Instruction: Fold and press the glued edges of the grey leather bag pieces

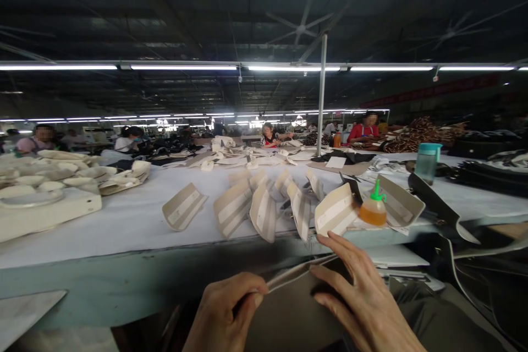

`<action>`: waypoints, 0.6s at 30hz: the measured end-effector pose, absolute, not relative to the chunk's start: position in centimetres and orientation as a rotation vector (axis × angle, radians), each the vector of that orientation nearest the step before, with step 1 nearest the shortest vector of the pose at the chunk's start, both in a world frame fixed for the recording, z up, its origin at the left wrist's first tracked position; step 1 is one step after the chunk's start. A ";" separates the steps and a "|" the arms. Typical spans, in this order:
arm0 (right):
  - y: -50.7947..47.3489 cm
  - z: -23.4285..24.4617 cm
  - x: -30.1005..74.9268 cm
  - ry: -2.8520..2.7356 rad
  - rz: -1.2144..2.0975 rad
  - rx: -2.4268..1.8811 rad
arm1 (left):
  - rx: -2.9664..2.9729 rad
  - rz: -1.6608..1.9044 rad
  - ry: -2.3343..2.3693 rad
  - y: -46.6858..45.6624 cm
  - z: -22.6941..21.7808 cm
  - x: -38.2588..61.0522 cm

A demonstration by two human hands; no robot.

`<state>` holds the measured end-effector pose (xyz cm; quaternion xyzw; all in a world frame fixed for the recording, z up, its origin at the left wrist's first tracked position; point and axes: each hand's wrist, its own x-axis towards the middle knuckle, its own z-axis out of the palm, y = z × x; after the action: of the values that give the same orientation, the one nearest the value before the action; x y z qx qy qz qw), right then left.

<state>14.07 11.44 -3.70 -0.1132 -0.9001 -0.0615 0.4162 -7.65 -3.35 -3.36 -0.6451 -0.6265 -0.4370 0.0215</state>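
My left hand point(231, 308) pinches the pale folded edge of a grey-brown sheet panel point(289, 316) between thumb and fingers. The panel hangs below the table's front edge, its lower part cut off by the frame. My right hand point(365, 291) is open at the other end of that edge, fingers spread, with a fingertip against the strip. Just beyond it on the table stands a curved beige piece point(336, 210). Beside that is a squeeze bottle point(374, 208) of amber liquid with a green nozzle.
Several more curved beige pieces point(264, 212) stand along the white-covered table point(136, 225). Stacked cream bag parts point(45, 203) lie at left. A teal-lidded bottle point(427, 164) and dark sheets point(441, 203) are at right. Co-workers sit beyond the table.
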 end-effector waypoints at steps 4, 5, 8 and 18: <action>10.7 -3.8 13.8 -2.296 -0.089 -0.277 | -1.915 -1.351 -2.001 -2.8 -4.0 -7.5; 10.5 -3.8 13.8 -2.314 -0.067 -0.261 | -1.902 -1.350 -2.007 -2.7 -4.1 -7.5; 10.6 -3.8 14.3 -2.318 0.021 -0.304 | -1.864 -1.366 -1.995 -2.7 -4.0 -8.1; 13.2 -3.3 15.4 -1.943 0.665 -0.504 | -1.909 -1.394 -1.740 -5.1 -1.1 -8.6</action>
<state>15.43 13.17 -3.26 -0.2075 -0.8004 0.2737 0.4914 -8.61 -5.08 -1.13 -0.6471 -0.5895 -0.4724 0.1031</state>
